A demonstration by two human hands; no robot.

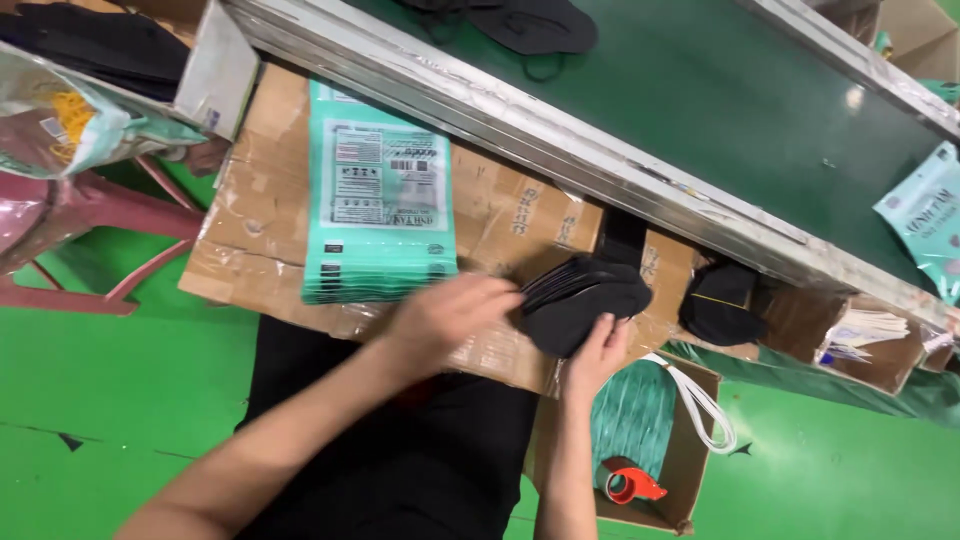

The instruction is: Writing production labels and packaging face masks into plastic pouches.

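On the cardboard-covered surface (250,215) lies a stack of mint-green flat packets (380,205), rectangular, each face bearing a white label panel with black print. One more mint packet (928,215) sits at the far right on the dark green conveyor belt (720,90), which runs diagonally behind a metal rail (560,145). Both hands meet at a bundle of black masks (585,300): the left hand (450,315) closes its grip on the bundle's near edge, the right hand (597,355) cups it from below, fingers pressed to it. A second black pile (720,305) rests just right. Below, a cardboard box (685,450) holds one red tape dispenser (630,485). The floor (120,380) is bright green.
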